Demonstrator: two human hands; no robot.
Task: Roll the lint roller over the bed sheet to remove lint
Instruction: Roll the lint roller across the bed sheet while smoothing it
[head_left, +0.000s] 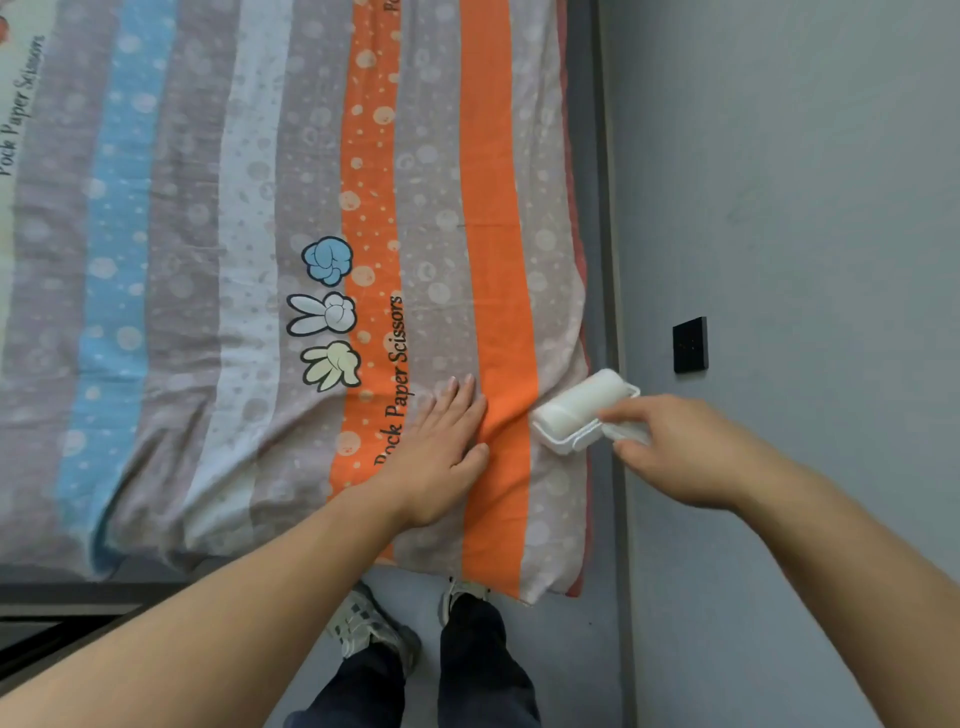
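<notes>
Your right hand (675, 452) clamps roller (584, 410) handle; roller sits at sheet (260, 260) right edge, near wall. Left hand (441, 441) flat, fingers straight, pressing sheet. Risk: loose fabric bunches under roller, or roller slips off bed edge.

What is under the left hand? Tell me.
The left hand lies flat on the bed sheet, across a grey stripe and the edge of an orange one. The print directly beneath the palm is covered.
</notes>
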